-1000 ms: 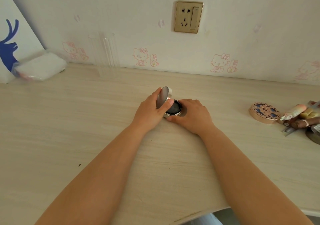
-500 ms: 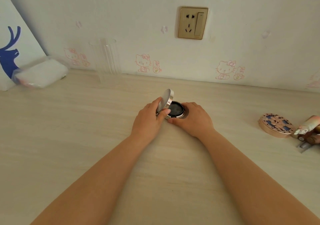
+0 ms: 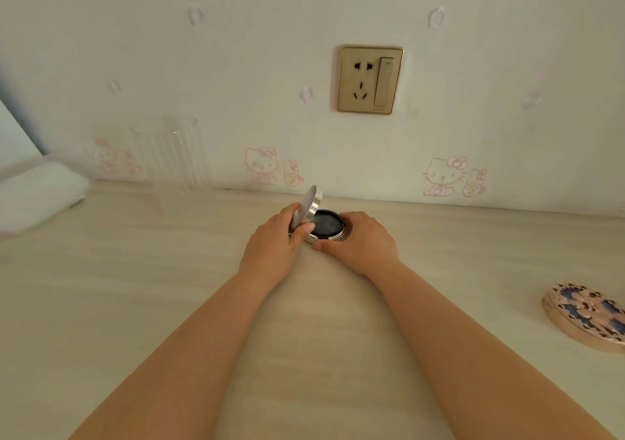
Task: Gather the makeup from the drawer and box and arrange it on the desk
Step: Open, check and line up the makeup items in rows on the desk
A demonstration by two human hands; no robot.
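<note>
From the head view, a round silver compact (image 3: 321, 225) sits on the pale wooden desk (image 3: 135, 287), close to its back edge and roughly midway along it, just below the wall. The compact is open: its lid (image 3: 306, 205) stands tilted up on the left side, and the dark round inside of the base faces upward.

The left hand (image 3: 270, 243) lies to the left of the compact, its fingers curled behind the raised lid and its thumb against the lid's lower front, pinching it. The right hand (image 3: 362, 240) lies to the right, fingers curled round the far side of the base and thumb at the near side, gripping it against the desk. The compact lies between the two hands, touching both.

Near the right edge of the desk, well apart from the hands, lies a round pink case (image 3: 588, 318) with a blue pattern on its lid. A clear ribbed cup (image 3: 169, 155) stands at the back left, and a blurred white pack (image 3: 37, 192) lies by the left edge.

On the wall, a gold socket plate (image 3: 370, 79) with a switch hangs above the compact. The small marking on the plate is too small to read. Pink cartoon cat prints (image 3: 443, 176) run along the wallpaper.
</note>
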